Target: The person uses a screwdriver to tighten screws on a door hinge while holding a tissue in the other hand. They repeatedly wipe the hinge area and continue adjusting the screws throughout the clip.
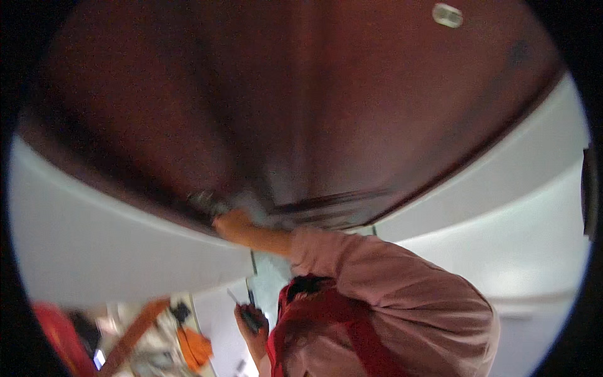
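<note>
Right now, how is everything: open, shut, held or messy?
Tall dark red-brown wooden door: looks shut.
Greyish metal-looking fitting on it: blurred, right hand at it; can't tell if locked.
Thin-shafted tool with dark handle: held in left hand.
Bright orange cloth: crumpled.
Small pale oval plate: flat against the door.

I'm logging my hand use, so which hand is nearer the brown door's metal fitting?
Right. Your right hand is up at the metal fitting, though blur hides its grip; your left hand is well below it in the picture, holding a screwdriver-like tool.
</note>
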Demonstrator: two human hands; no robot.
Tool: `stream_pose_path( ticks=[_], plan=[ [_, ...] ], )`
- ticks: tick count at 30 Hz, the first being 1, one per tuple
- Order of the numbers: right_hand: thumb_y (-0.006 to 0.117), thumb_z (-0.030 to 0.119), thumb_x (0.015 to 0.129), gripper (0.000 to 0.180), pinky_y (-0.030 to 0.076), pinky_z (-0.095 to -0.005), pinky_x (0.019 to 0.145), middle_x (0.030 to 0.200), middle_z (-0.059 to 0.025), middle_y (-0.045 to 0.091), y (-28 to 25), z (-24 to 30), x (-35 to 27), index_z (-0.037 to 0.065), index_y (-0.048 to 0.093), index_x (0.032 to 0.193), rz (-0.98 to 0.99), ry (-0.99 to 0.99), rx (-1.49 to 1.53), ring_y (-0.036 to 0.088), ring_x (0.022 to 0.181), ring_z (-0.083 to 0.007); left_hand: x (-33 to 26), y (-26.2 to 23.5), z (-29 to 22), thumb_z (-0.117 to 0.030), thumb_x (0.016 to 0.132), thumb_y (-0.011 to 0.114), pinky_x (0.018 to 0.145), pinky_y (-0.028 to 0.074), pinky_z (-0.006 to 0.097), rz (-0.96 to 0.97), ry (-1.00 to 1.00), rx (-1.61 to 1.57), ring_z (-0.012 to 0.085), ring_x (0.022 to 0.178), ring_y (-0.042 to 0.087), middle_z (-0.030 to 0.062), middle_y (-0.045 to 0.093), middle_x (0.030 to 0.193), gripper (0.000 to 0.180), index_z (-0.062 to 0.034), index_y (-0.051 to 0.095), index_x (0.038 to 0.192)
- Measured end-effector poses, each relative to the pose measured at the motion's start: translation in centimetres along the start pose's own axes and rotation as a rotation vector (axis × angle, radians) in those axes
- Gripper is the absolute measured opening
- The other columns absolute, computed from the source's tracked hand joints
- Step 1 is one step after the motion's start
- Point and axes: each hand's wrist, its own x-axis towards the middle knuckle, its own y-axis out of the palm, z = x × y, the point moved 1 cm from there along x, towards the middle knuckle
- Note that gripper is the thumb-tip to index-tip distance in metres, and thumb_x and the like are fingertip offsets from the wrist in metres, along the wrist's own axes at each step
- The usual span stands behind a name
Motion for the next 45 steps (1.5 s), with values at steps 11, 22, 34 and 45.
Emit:
stream_pose_path(
  ticks=[11, 22, 34, 45],
  plan=[
    [0.058, 0.007, 0.082, 0.014, 0.052, -0.0448, 0.061, 0.082, -0.0161, 0.067, 0.6, -7.5, 13.0, 0.006, 0.071, 0.086, 0.073, 0.115, -0.157, 0.065, 0.083, -0.0276, 11.1, 6.5, 2.2, -0.032, 0.092, 0.056, 0.049, 0.041, 0.023, -0.049, -0.159, 0.276, 0.0134, 0.053, 0.047, -0.0018, 0.050, 0.066, 0.022, -0.0143, 0.053, 0.079],
    [0.062, 0.017, 0.082, 0.015, 0.053, -0.0412, 0.064, 0.087, -0.0108, 0.068, -10.7, -20.6, 29.0, 0.009, 0.071, 0.090, -0.006, 0.219, -0.113, 0.066, 0.084, -0.0252, 21.6, 25.0, 0.5, -0.037, 0.091, 0.057, 0.047, 0.039, 0.026, -0.030, -0.051, 0.352, 0.0119, 0.052, 0.046, -0.0018, 0.051, 0.067, 0.024, -0.0154, 0.054, 0.081],
    [0.069, 0.026, 0.079, 0.021, 0.054, -0.0370, 0.066, 0.096, -0.0055, 0.069, -28.1, -48.6, 49.6, 0.013, 0.072, 0.096, -0.121, 0.761, -0.172, 0.066, 0.089, -0.0228, 44.3, 51.3, -5.3, -0.039, 0.093, 0.056, 0.050, 0.040, 0.029, 0.177, 0.107, 0.414, 0.0118, 0.059, 0.047, -0.0012, 0.053, 0.075, 0.025, -0.0151, 0.055, 0.085],
    [0.059, 0.024, 0.082, 0.028, 0.055, -0.0432, 0.077, 0.109, -0.0127, 0.067, -37.6, -70.3, 46.7, 0.009, 0.069, 0.104, -0.369, 1.108, -0.238, 0.066, 0.100, -0.0307, 60.2, 61.2, -15.2, -0.030, 0.095, 0.053, 0.037, 0.035, 0.022, 0.446, -0.079, 0.318, 0.0076, 0.050, 0.045, -0.0036, 0.052, 0.068, 0.022, -0.0168, 0.055, 0.078]
  ],
)
